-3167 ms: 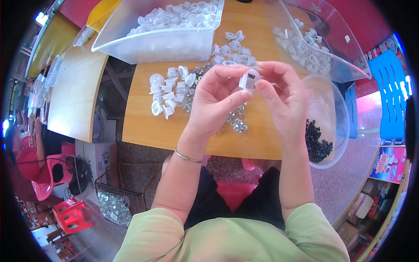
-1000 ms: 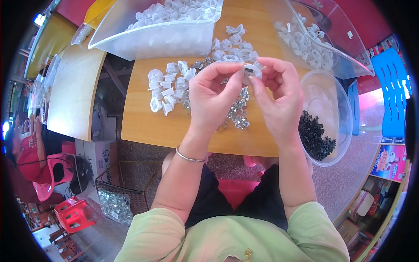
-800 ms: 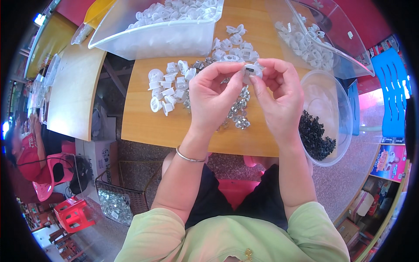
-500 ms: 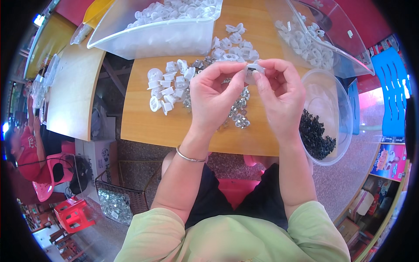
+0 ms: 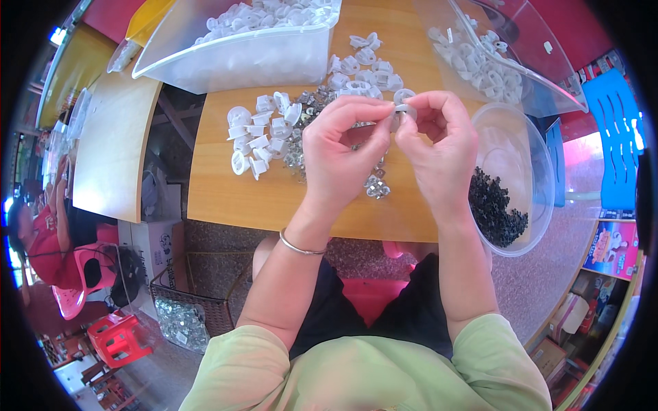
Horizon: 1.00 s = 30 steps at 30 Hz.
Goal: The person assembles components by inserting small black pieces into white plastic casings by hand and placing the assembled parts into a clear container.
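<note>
Grip: your left hand (image 5: 340, 147) and right hand (image 5: 439, 147) pinch one small white plastic piece (image 5: 401, 109) between fingertips.
Risk: a slip could drop it among the metal clips (image 5: 373, 185).

I see one small white plastic clip (image 5: 403, 109) raised above the wooden table, pinched at both ends between fingertips, lying roughly level. It sits far of centre, mostly hidden, only its top edge showing.

Bare worktop (image 5: 226, 198) lies open at the near-left edge — white plastic pieces (image 5: 257, 133), a white bin (image 5: 240, 58) and a clear bowl (image 5: 514, 178) crowd the far and right sides.
</note>
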Available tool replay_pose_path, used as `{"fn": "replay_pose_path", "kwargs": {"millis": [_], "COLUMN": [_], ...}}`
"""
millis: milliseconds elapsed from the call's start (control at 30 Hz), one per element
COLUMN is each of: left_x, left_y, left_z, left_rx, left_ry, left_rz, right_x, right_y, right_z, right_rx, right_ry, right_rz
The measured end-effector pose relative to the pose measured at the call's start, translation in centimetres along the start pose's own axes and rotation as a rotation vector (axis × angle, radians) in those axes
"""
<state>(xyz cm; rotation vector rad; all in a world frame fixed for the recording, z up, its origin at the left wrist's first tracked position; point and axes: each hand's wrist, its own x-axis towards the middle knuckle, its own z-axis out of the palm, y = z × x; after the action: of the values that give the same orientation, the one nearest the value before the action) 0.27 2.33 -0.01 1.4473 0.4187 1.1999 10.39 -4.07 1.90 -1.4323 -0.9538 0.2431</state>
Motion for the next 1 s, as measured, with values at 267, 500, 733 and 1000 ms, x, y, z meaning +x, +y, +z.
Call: {"fn": "replay_pose_path", "kwargs": {"millis": [267, 500, 733, 1000], "left_x": [0.3, 0.3, 0.4, 0.3], "left_y": [0.0, 0.7, 1.0, 1.1], "left_z": [-0.6, -0.5, -0.5, -0.4], "left_rx": [-0.026, -0.182, -0.107, -0.052], "left_ry": [0.003, 0.059, 0.104, 0.14], "left_rz": [-0.028, -0.161, -0.129, -0.149], "right_x": [0.1, 0.4, 0.1, 0.1], "right_y": [-0.4, 0.0, -0.4, -0.6], "right_z": [-0.4, -0.4, -0.1, 0.2], "right_rx": [0.009, 0.173, 0.021, 0.013], "right_ry": [-0.05, -0.152, -0.163, -0.139], "right_rz": [0.008, -0.066, -0.208, -0.202]}}
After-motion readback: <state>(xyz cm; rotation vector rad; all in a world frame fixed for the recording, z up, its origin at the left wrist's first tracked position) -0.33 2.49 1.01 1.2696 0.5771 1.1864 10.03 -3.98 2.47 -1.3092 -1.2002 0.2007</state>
